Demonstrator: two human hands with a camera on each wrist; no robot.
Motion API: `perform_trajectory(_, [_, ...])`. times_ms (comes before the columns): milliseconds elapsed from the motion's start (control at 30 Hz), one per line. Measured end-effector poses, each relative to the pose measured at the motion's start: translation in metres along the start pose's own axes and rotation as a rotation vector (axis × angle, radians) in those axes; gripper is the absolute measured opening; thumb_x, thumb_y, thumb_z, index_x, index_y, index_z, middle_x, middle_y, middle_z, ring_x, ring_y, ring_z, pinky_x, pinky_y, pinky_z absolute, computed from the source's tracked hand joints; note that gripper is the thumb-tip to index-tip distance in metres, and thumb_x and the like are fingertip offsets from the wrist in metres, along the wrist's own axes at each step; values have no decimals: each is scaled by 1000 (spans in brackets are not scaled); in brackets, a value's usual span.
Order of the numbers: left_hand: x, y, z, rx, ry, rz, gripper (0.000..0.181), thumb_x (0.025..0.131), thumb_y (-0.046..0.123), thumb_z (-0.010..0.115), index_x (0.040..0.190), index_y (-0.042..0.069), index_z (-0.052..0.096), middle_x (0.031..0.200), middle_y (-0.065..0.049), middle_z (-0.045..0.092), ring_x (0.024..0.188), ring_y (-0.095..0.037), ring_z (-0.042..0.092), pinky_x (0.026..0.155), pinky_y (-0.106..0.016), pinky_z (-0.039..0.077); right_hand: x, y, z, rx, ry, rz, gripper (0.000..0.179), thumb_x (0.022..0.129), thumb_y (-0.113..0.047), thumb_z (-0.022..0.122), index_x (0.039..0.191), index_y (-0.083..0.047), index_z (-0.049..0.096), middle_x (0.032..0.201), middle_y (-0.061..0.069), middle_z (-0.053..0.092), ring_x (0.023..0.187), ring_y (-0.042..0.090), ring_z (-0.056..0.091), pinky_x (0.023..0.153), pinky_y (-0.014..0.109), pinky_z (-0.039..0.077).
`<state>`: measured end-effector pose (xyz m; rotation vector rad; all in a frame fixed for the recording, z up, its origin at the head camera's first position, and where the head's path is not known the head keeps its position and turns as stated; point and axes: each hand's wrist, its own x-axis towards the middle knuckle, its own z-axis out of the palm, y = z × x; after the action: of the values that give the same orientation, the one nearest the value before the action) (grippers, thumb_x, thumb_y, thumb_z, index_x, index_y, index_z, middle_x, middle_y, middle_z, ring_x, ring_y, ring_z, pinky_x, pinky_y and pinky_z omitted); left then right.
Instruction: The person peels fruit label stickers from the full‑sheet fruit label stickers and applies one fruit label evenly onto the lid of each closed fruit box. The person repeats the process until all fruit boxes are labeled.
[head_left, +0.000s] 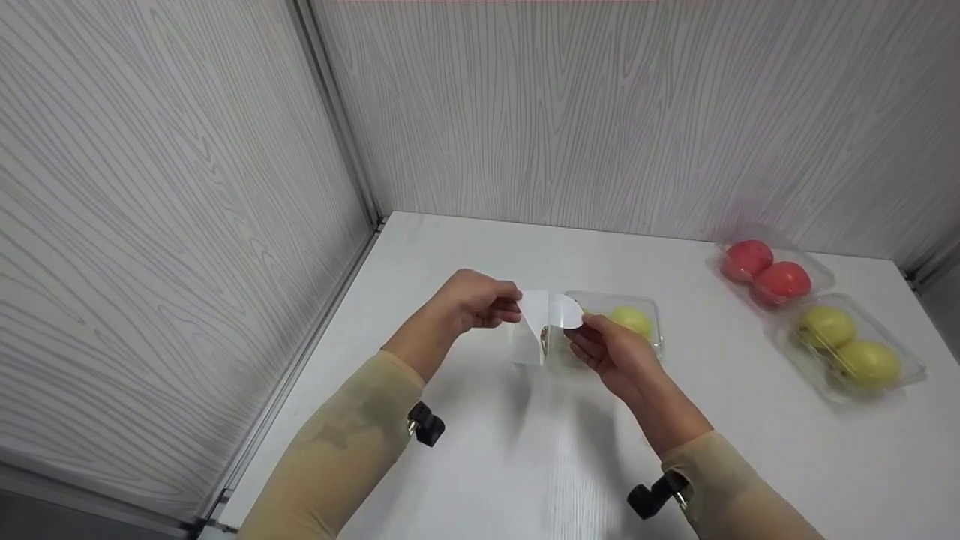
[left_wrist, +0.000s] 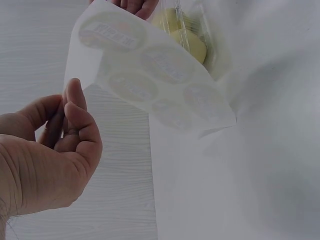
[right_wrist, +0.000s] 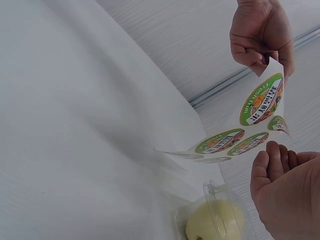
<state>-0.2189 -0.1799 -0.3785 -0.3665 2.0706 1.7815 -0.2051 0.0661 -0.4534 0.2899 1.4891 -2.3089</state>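
Note:
Both hands hold a white sheet of oval fruit stickers [right_wrist: 262, 100] raised above the table; its printed side shows in the right wrist view, its pale back in the left wrist view. My left hand [head_left: 480, 300] pinches one edge of the sheet between thumb and fingers. At the opposite, curved edge, my right hand [head_left: 611, 349] pinches the sheet with thumb and forefinger. Whether a sticker is lifted there, I cannot tell. Just behind the right hand sits a clear plastic box [head_left: 655, 322] with yellow-green fruit [head_left: 631, 321], partly hidden by the hand and sheet.
To the right on the white table [head_left: 465, 465] lie a clear box of two red fruits [head_left: 781, 281] and, nearer, a clear box of two yellow fruits [head_left: 868, 364]. Wood-patterned panels [head_left: 525, 112] stand behind and at the left.

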Motion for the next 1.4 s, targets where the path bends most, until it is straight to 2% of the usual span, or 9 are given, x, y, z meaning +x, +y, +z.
perform_trajectory(200, [-1, 1, -3, 6, 10, -10, 15, 97, 15, 73, 98, 1, 79, 85, -8, 77, 76, -16, 77, 71, -26, 58, -3, -1, -5, 40, 28, 7, 17, 108, -12, 60, 119, 0, 67, 101, 8, 80, 99, 19, 78, 96, 34, 58])
perform_trajectory(367, [-2, 5, -6, 2, 11, -1, 17, 97, 14, 72, 102, -1, 79, 86, -9, 78, 77, -16, 77, 78, -30, 59, -7, -4, -12, 52, 30, 2, 15, 109, -13, 60, 116, -2, 66, 100, 7, 80, 100, 19, 78, 98, 35, 57])
perform_trajectory(600, [-1, 13, -10, -4, 21, 4, 15, 97, 14, 72, 98, 0, 78, 84, -8, 77, 74, -15, 76, 76, -29, 59, -15, -12, -23, 100, 34, -5, 12, 108, -12, 62, 113, -2, 66, 98, 7, 79, 96, 17, 78, 95, 32, 59])
perform_trajectory(733, [1, 19, -12, -20, 23, 18, 15, 97, 13, 72, 100, 0, 78, 83, -8, 77, 74, -15, 76, 74, -27, 58, -21, -17, -30, 117, 42, -8, 13, 107, -13, 64, 114, -2, 67, 100, 8, 79, 98, 18, 77, 97, 32, 58])
perform_trajectory(900, [4, 30, -16, -37, 32, 37, 15, 97, 11, 72, 103, -1, 77, 82, -7, 76, 74, -15, 76, 68, -24, 56, -26, -20, -39, 136, 51, -7, 12, 107, -13, 64, 111, -4, 69, 100, 7, 80, 99, 17, 78, 100, 32, 56])
perform_trajectory(1067, [9, 45, -18, -54, 61, 46, 13, 97, 10, 71, 101, -1, 77, 81, -7, 76, 72, -14, 76, 66, -23, 55, -29, -21, -45, 143, 55, -3, 13, 108, -13, 62, 107, -6, 72, 98, 8, 80, 96, 17, 78, 100, 32, 56])
perform_trajectory(1267, [15, 64, -17, -89, 75, 117, 13, 98, 9, 69, 93, 0, 76, 81, -8, 77, 73, -15, 76, 66, -23, 55, -32, -21, -51, 157, 57, -2, 13, 108, -13, 61, 108, -7, 72, 100, 7, 80, 99, 16, 78, 103, 33, 54])
perform_trajectory(1400, [18, 68, -16, -136, 89, 164, 13, 99, 10, 69, 96, -1, 77, 82, -8, 76, 74, -16, 76, 69, -25, 56, -33, -20, -54, 168, 64, 1, 12, 108, -13, 61, 110, -6, 71, 102, 7, 80, 101, 17, 78, 108, 35, 50])
